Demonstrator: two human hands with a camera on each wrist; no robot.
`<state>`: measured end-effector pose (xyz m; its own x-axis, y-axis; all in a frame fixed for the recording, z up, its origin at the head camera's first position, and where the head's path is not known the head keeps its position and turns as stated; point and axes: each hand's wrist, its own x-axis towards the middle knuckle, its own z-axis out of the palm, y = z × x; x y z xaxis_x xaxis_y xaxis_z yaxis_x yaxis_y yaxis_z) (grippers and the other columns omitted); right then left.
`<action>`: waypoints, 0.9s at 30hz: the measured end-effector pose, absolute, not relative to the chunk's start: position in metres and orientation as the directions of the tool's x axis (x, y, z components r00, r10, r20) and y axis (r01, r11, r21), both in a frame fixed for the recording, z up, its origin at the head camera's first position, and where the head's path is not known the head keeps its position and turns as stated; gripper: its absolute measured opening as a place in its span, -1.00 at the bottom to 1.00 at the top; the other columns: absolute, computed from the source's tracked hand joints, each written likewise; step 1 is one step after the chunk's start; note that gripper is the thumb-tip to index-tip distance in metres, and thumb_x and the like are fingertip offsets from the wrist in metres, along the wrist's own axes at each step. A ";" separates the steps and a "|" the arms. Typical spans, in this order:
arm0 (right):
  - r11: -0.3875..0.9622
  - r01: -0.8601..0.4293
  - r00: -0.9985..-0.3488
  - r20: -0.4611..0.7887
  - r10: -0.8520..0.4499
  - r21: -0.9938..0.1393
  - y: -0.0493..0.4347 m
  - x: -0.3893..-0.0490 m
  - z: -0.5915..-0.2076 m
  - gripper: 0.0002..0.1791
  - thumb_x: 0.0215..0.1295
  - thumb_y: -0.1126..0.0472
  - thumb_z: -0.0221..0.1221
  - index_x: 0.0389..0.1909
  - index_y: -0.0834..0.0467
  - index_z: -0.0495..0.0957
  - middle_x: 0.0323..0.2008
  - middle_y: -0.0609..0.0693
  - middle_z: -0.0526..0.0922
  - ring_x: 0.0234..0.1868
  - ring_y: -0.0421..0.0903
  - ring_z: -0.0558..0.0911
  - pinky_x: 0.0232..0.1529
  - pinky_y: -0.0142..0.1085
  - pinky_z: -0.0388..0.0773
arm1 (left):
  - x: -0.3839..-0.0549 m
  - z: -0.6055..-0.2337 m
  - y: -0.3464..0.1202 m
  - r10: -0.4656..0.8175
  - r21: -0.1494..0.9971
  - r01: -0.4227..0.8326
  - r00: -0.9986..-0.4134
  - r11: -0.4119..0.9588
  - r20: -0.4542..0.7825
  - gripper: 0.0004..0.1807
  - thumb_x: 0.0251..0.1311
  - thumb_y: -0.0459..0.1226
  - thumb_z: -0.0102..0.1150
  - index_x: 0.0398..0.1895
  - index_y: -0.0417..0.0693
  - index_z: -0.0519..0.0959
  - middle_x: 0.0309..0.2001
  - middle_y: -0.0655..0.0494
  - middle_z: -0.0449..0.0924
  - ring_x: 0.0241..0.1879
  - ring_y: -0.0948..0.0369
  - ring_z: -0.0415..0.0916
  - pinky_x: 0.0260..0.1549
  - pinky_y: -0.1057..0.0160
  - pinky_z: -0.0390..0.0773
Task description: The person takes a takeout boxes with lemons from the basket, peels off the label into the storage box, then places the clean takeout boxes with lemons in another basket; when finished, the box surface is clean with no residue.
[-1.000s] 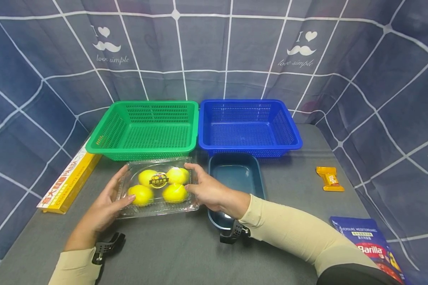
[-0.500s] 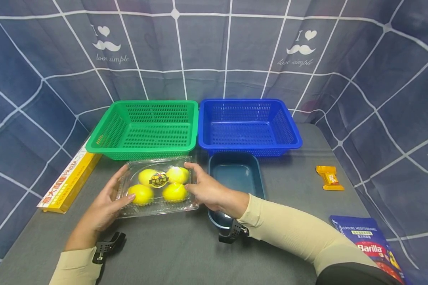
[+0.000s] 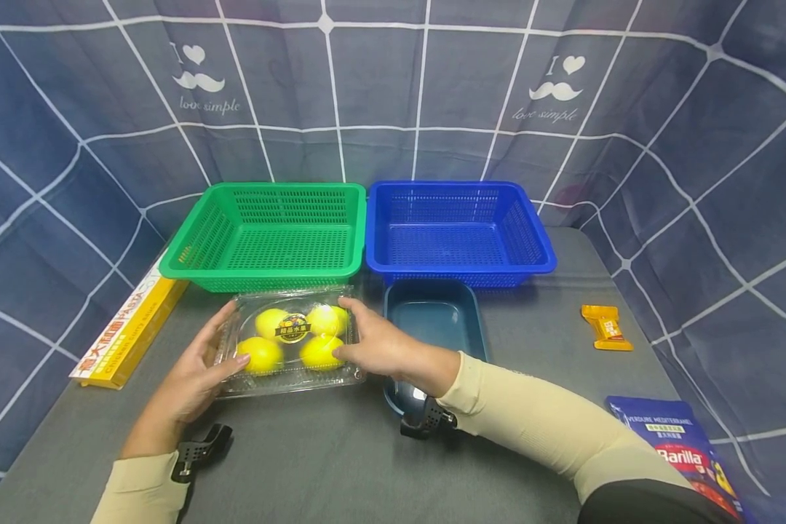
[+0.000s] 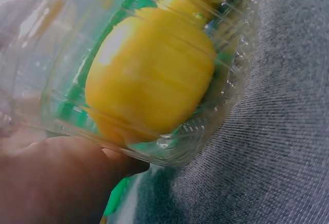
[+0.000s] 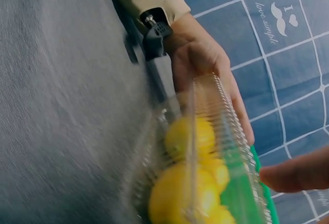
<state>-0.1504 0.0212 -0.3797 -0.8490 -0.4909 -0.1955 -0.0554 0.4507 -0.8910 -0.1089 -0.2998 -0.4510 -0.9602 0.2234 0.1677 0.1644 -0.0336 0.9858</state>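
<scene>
A clear plastic clamshell of lemons [image 3: 292, 348] lies near the table's left middle, with a round black-and-gold label on its lid. My left hand [image 3: 193, 371] grips its left end, thumb over the lid. At the other end my right hand [image 3: 393, 346] holds the box, its thumb on the lid and another finger at the far corner. In the left wrist view, one lemon [image 4: 149, 72] shows large through the plastic, close to the left hand [image 4: 56, 178]. The right wrist view shows the box's edge and a right-hand finger [image 5: 298, 171] beside it. Finger parts under the box are hidden.
A green basket [image 3: 262, 276] and a blue basket [image 3: 458, 269] stand behind the box. The dark teal tray [image 3: 432, 320] lies partly under the right arm. A yellow pasta box [image 3: 127, 324] is left; an orange packet [image 3: 605, 327] and blue Barilla bag [image 3: 677, 444] are right.
The right thumb has shifted slightly left over the lid. The clamshell and left hand have hardly moved.
</scene>
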 end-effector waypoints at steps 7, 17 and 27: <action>0.545 -0.296 -0.825 -0.077 -0.560 -0.785 0.026 -0.163 -0.362 -0.09 0.38 0.21 0.40 0.63 0.21 0.15 0.59 0.16 0.21 0.58 0.13 0.16 0.55 0.02 0.05 | -0.107 -0.449 -0.300 0.224 0.987 0.156 -0.962 -0.030 0.159 0.02 0.33 -0.67 0.14 0.74 -0.02 -0.07 0.70 -0.16 -0.36 0.63 -0.07 -0.49 0.30 0.46 0.27; 0.652 -0.593 -0.752 0.033 -0.659 -0.473 0.014 -0.183 -0.335 -0.21 0.48 -0.01 0.33 0.58 0.22 0.28 0.54 0.21 0.28 0.54 0.17 0.23 0.51 -0.01 0.18 | -0.107 -0.450 -0.301 0.223 0.988 0.148 -0.963 -0.040 0.153 0.01 0.34 -0.66 0.14 0.74 0.00 -0.06 0.71 -0.09 -0.37 0.63 -0.08 -0.48 0.35 0.44 0.22; 0.646 -0.696 -0.665 -0.057 -0.745 -0.312 -0.025 -0.201 -0.330 -0.57 0.47 0.12 0.35 0.26 0.21 0.65 0.17 0.01 0.66 0.23 -0.06 0.52 0.26 -0.35 0.42 | -0.109 -0.452 -0.299 0.256 0.981 0.166 -0.948 -0.102 0.187 0.01 0.34 -0.71 0.06 0.74 -0.05 -0.12 0.69 -0.21 -0.41 0.62 -0.17 -0.42 0.39 0.38 0.17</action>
